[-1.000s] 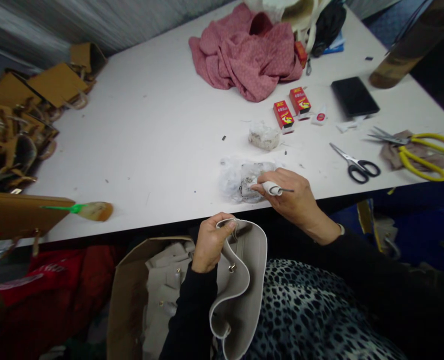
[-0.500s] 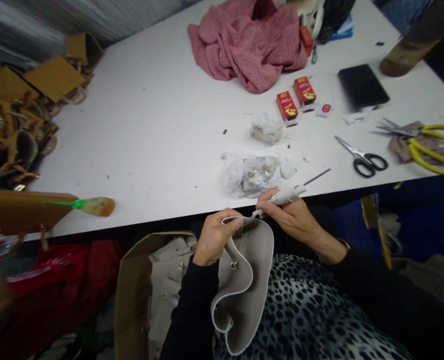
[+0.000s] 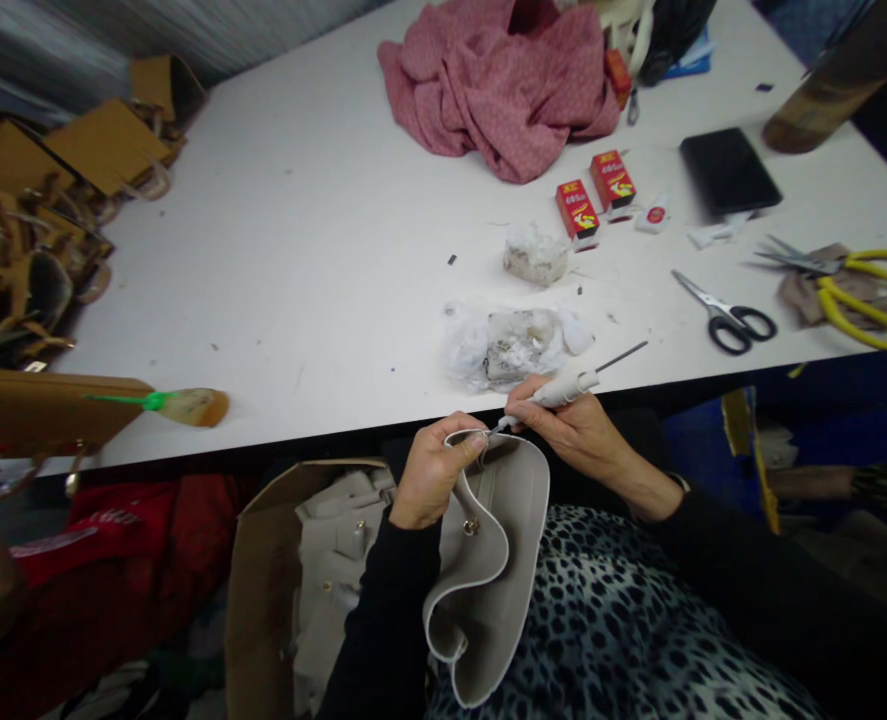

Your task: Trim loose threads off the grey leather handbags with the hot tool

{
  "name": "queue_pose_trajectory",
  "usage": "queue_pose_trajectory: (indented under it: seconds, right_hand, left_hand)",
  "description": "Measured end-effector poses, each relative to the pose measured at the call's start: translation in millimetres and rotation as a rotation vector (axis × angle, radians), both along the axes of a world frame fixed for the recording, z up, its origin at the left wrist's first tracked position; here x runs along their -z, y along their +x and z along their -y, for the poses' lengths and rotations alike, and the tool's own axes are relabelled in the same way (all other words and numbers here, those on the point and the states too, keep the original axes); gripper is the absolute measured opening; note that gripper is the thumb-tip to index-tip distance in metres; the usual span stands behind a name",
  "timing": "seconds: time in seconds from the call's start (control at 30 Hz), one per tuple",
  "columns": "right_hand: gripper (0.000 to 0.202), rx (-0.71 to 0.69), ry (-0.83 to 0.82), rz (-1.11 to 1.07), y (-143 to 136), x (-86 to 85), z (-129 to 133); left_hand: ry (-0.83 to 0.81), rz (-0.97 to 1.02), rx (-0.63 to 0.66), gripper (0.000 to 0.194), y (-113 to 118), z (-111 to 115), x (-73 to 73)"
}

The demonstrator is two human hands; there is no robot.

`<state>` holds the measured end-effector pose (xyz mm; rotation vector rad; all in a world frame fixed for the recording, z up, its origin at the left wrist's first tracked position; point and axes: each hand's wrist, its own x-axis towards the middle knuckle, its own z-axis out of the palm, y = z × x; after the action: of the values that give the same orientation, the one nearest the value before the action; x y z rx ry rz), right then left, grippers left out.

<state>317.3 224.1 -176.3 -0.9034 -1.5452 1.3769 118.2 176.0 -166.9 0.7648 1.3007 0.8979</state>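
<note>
My left hand [image 3: 434, 470] pinches the top rim of a greige leather bag [image 3: 514, 560], thumb inside the edge. The bag hangs open in front of my lap, its side wall folded in a wave. In my right hand [image 3: 582, 435] is a white-handled awl-like tool [image 3: 563, 390], gripped like a pen. A thin metal rod sticks out of its back end. Its fine tip meets the rim right beside my left thumb; exactly what it touches there is too small to tell.
Wax-like blocks in plastic [image 3: 522, 345], black-handled scissors [image 3: 735, 325], yellow-handled scissors [image 3: 863, 295], small red boxes [image 3: 578, 212] and pink cloth [image 3: 503, 90] lie on the white table [image 3: 323, 250]. Brown bags [image 3: 105, 150] and a green-tipped glue bottle [image 3: 188, 407] are left. A carton [image 3: 263, 590] holds greige pieces.
My right hand and the tool have shifted slightly left and down, bringing the tip closer to my left thumb. The bag stays almost in place. At the right, another person's forearm has appeared.
</note>
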Motion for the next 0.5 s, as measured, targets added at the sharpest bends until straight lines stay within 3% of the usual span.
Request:
queue_pose_trajectory:
  seconds: [0.2, 0.37, 0.5]
  right_hand:
    - [0.021, -0.034, 0.116, 0.096, 5, -2.9, 1]
    - [0.017, -0.251, 0.522, 0.257, 19, -17.7, 0]
    - [0.015, -0.302, 0.854, 0.521, 27, -22.1, 6]
  left_hand:
    - [-0.008, 0.037, -0.069, 0.023, 1, 2, 3.7]
    - [-0.105, 0.113, -0.085, 0.026, 1, 2, 6.1]
    - [-0.136, 0.168, -0.064, 0.027, 2, 1, 7.7]
